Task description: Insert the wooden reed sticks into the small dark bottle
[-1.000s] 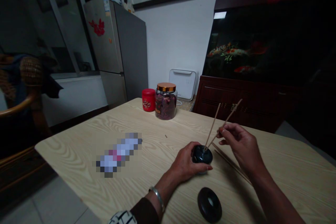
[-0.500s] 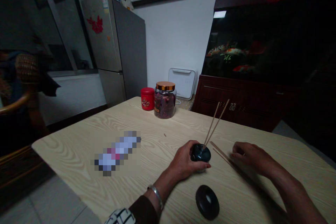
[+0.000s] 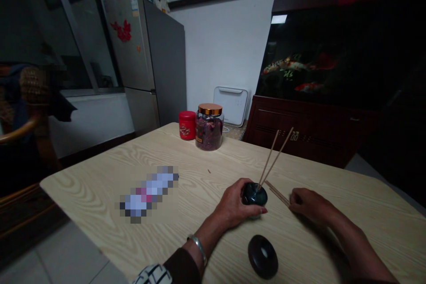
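A small dark round holder [image 3: 254, 193] stands on the pale wooden table [image 3: 186, 230], and my left hand [image 3: 234, 204] is wrapped round its near side. Two thin sticks [image 3: 273, 158] rise out of the holder, leaning to the right. My right hand [image 3: 309, 206] rests on the table to the holder's right, fingers curled over the near end of a few loose sticks [image 3: 277, 192] that lie flat. A second dark round piece [image 3: 262, 256] with a hollow centre lies nearer to me.
At the table's far edge stand a red tin [image 3: 187, 125] and a glass jar [image 3: 209, 127] with a gold lid. A blurred long object [image 3: 149, 193] lies left of centre. A fridge [image 3: 146, 57], a fish tank [image 3: 333, 53] on a dark cabinet and a chair [image 3: 20, 142] surround the table.
My right hand let go of a stick standing in the holder, dropped to the table and closed over the loose sticks. My left hand stayed on the holder.
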The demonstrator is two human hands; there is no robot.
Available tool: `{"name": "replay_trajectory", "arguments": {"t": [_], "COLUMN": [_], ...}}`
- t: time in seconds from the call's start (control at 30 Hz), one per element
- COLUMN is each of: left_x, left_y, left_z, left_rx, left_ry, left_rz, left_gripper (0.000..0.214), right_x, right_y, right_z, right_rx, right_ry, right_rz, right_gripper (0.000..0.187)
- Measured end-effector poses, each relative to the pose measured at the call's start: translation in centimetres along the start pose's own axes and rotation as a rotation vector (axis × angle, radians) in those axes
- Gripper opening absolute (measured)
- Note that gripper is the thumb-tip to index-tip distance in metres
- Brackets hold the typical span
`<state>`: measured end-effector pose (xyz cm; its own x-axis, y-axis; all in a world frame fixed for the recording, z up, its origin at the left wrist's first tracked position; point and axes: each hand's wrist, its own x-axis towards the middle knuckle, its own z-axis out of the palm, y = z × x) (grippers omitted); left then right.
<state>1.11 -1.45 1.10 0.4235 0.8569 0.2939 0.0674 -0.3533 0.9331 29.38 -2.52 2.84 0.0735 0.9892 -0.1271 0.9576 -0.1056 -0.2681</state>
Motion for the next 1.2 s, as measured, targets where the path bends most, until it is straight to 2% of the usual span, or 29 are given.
{"name": "replay_trajectory", "arguments": {"t": [0.2, 0.57, 0.93, 1.07, 1.2], "left_x": [0.0, 0.0, 0.0, 0.0, 0.0], "left_y": [0.1, -0.2, -0.2, -0.1, -0.1], "left_z": [-0.1, 0.1, 0.0, 0.0, -0.1], "left_rx": [0.038, 0.037, 0.058, 0.044, 0.044], "left_ry": [0.009, 0.011, 0.014, 0.005, 0.009], "left_rz": [-0.011, 0.006, 0.013, 0.018, 0.025], "left_gripper": [0.068, 0.067, 0.066, 0.065, 0.067], "right_x": [0.3, -0.4, -0.7, -0.8, -0.9], "right_y": [0.5, -0.8, -1.8, -2.7, -3.2], "right_z": [0.3, -0.2, -0.8, -0.4, -0.1], "right_rx": [0.019, 0.06, -0.095, -0.174, -0.153], "right_ry": [0.006, -0.006, 0.024, 0.052, 0.068], "right_rz": [-0.008, -0.04, 0.041, 0.077, 0.061], "right_gripper": [0.005, 0.006, 0.012, 0.009, 0.007]}}
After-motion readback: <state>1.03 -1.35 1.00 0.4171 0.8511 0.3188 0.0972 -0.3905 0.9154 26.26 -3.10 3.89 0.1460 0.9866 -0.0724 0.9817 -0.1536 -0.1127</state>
